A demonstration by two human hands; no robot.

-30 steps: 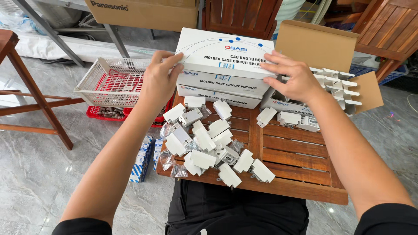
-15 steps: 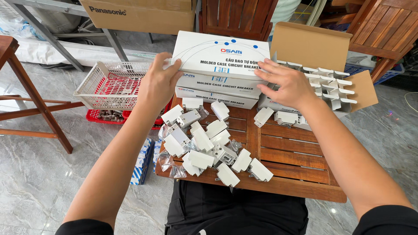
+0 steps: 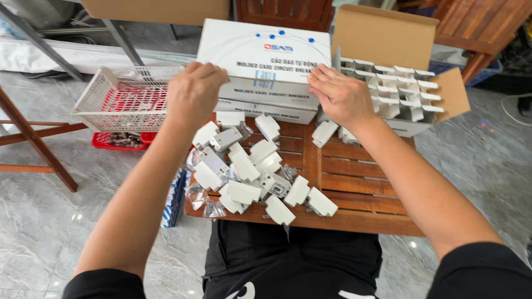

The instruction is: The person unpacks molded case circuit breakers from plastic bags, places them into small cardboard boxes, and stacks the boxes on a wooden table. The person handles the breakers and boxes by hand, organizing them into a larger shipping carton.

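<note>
A white printed carton rests on top of a second white carton at the back of a small wooden slatted table. My left hand grips the upper carton's near left edge. My right hand presses on its near right corner. A heap of several small white plastic devices lies on the table just below both hands, some among clear plastic wrappers.
An open brown cardboard box at the right holds rows of white devices. A white wire basket sits on a red crate at the left. A blue-and-white packet stands on the marble floor; wooden furniture surrounds.
The view has closed in on the cartons. Both hands have slid along the upper carton toward its near edge, and the carton has shifted a little toward me.
</note>
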